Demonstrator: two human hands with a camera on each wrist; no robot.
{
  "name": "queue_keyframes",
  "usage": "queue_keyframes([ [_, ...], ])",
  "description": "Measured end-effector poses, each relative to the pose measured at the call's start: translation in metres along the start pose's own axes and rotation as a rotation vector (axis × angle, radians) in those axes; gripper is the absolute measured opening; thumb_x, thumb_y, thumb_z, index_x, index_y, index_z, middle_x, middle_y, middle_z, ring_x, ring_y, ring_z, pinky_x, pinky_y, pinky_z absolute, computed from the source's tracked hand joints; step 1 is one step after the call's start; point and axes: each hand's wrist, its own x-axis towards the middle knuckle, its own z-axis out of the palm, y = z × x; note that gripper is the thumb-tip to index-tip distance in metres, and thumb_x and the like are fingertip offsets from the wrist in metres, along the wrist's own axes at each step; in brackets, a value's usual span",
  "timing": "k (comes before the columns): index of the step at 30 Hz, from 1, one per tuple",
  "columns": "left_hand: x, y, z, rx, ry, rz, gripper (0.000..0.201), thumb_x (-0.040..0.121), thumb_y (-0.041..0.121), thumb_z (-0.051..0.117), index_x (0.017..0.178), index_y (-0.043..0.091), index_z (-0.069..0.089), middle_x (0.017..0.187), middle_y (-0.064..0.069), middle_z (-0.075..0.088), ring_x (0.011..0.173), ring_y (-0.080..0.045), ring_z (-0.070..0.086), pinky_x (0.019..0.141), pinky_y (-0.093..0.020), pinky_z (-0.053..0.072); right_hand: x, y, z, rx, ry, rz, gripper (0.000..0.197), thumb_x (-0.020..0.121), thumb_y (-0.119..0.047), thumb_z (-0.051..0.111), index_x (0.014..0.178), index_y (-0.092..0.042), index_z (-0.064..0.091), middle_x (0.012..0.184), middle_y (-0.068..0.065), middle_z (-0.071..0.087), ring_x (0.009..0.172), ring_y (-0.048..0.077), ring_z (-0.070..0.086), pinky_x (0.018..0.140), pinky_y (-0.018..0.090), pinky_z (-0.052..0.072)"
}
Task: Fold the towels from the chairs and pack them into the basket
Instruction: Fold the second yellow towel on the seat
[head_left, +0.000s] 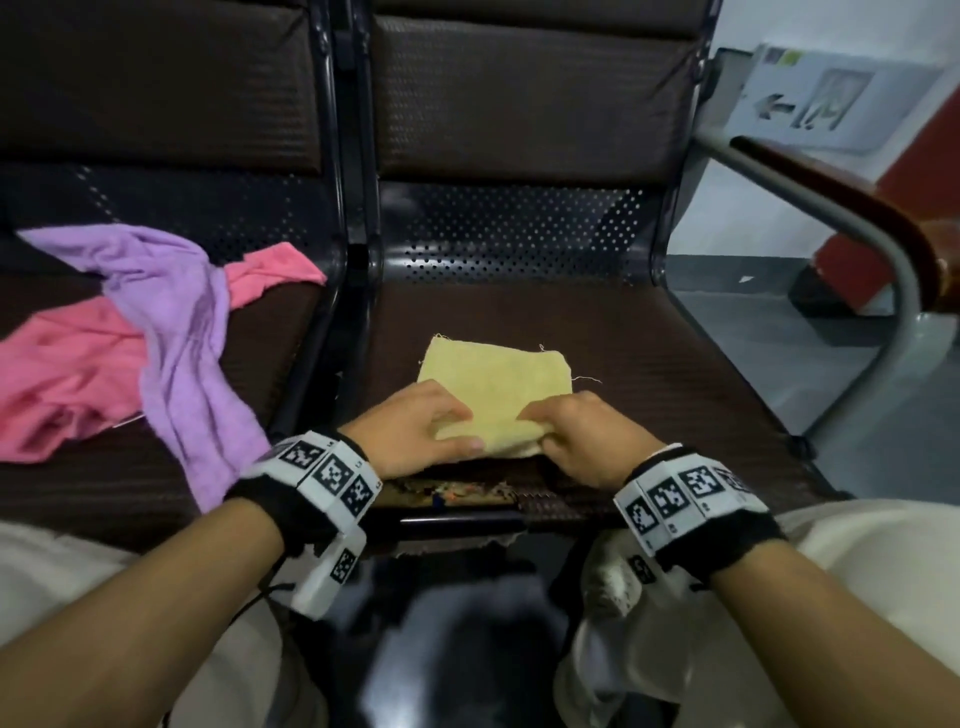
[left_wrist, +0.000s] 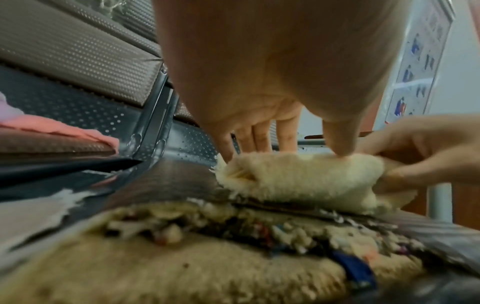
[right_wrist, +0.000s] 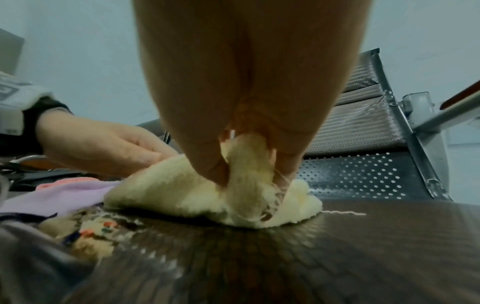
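Note:
A yellow towel (head_left: 498, 371) lies folded on the right chair's dark seat (head_left: 649, 374). Both hands hold its near edge, which is raised into a thick fold. My left hand (head_left: 470, 428) pinches the left part of that fold, thumb on the near side and fingers behind. My right hand (head_left: 535, 428) pinches the right part. The left wrist view shows the fold of the yellow towel (left_wrist: 298, 176) as a soft roll under the thumb. In the right wrist view the yellow towel (right_wrist: 182, 193) bunches up between thumb and fingers. A purple towel (head_left: 176, 322) lies crumpled over a pink towel (head_left: 57, 374) on the left chair.
The right seat's front edge is torn, with frayed stuffing (head_left: 452, 491) showing just below my hands. A curved metal armrest (head_left: 857, 208) with a wooden top stands on the right. My knees in light trousers (head_left: 857, 597) are close to the chairs' front.

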Motion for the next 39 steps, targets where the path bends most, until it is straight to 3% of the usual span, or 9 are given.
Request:
queue_keyframes([
  [2,-0.008,0.003,-0.001,0.077,-0.059,-0.006,0.06,0.076,0.061,0.062,0.126,0.028,0.055,0.123,0.011,0.048,0.118,-0.007,0.041,0.105,-0.029,0.034,-0.005,-0.002,-0.007,0.036,0.022,-0.014,0.029,0.084,-0.005,0.048,0.105,-0.016,0.066,0.092,0.003,0.066,0.092,0.022,0.058,0.077,0.026,0.043],
  [5,-0.016,0.01,-0.004,0.192,-0.031,0.016,0.029,0.083,0.041,0.063,0.111,0.033,0.059,0.114,0.01,0.054,0.111,-0.012,0.049,0.096,-0.038,0.042,-0.017,-0.001,-0.013,0.086,0.042,0.019,0.028,0.086,-0.009,0.051,0.108,-0.017,0.065,0.082,-0.004,0.058,0.082,0.015,0.052,0.067,0.02,0.033],
  [7,-0.021,0.015,-0.006,0.158,0.021,0.026,0.006,0.087,0.03,0.059,0.093,0.031,0.06,0.099,0.008,0.06,0.096,-0.017,0.057,0.085,-0.041,0.048,-0.024,0.002,-0.014,0.065,-0.003,0.033,0.029,0.088,-0.016,0.055,0.116,-0.019,0.062,0.092,-0.002,0.062,0.088,0.015,0.054,0.069,0.018,0.033],
  [10,-0.023,0.024,-0.012,0.054,0.014,-0.011,0.005,0.089,0.027,0.057,0.089,0.024,0.06,0.091,0.001,0.065,0.088,-0.021,0.061,0.081,-0.042,0.05,-0.029,0.002,-0.012,-0.048,-0.145,0.013,0.052,0.08,-0.037,0.072,0.125,-0.02,0.054,0.114,-0.004,0.058,0.098,0.01,0.05,0.079,0.019,0.035],
  [16,-0.005,0.035,-0.034,0.053,0.0,0.004,0.008,0.088,0.024,0.059,0.082,0.02,0.057,0.083,0.005,0.061,0.091,-0.019,0.059,0.075,-0.029,0.042,-0.008,0.007,-0.032,-0.006,-0.047,0.117,0.046,0.079,-0.022,0.065,0.124,-0.023,0.052,0.106,0.003,0.062,0.088,0.016,0.057,0.072,0.025,0.044],
  [20,0.013,0.028,-0.045,0.015,0.008,-0.099,0.007,0.086,0.017,0.055,0.088,0.024,0.056,0.091,0.001,0.06,0.094,-0.021,0.057,0.08,-0.034,0.045,0.019,0.015,-0.045,0.068,-0.014,0.136,0.034,0.082,-0.025,0.065,0.114,-0.025,0.054,0.107,-0.001,0.061,0.096,0.016,0.057,0.072,0.024,0.044],
  [25,0.038,0.005,-0.044,0.102,-0.047,-0.179,0.024,0.089,0.021,0.052,0.112,0.018,0.058,0.108,-0.004,0.058,0.105,-0.024,0.055,0.087,-0.033,0.045,0.056,0.025,-0.042,0.098,-0.027,0.213,0.02,0.087,-0.024,0.059,0.105,-0.026,0.051,0.101,0.001,0.055,0.074,0.013,0.061,0.048,0.017,0.044],
  [29,0.057,-0.012,-0.04,0.178,-0.069,-0.151,0.029,0.092,0.026,0.052,0.119,0.016,0.056,0.12,-0.003,0.048,0.116,-0.021,0.049,0.101,-0.038,0.039,0.073,0.035,-0.036,-0.037,-0.058,0.304,0.029,0.09,-0.032,0.056,0.117,-0.021,0.053,0.117,0.007,0.056,0.09,0.018,0.054,0.073,0.027,0.045],
  [39,0.063,-0.017,-0.032,0.107,-0.229,-0.147,0.036,0.093,0.031,0.054,0.127,0.017,0.051,0.119,-0.003,0.053,0.11,-0.019,0.051,0.093,-0.031,0.041,0.082,0.049,-0.023,-0.033,-0.268,0.576,0.077,0.091,-0.065,0.038,0.142,-0.008,0.035,0.144,0.011,0.042,0.125,0.027,0.047,0.094,0.036,0.044],
])
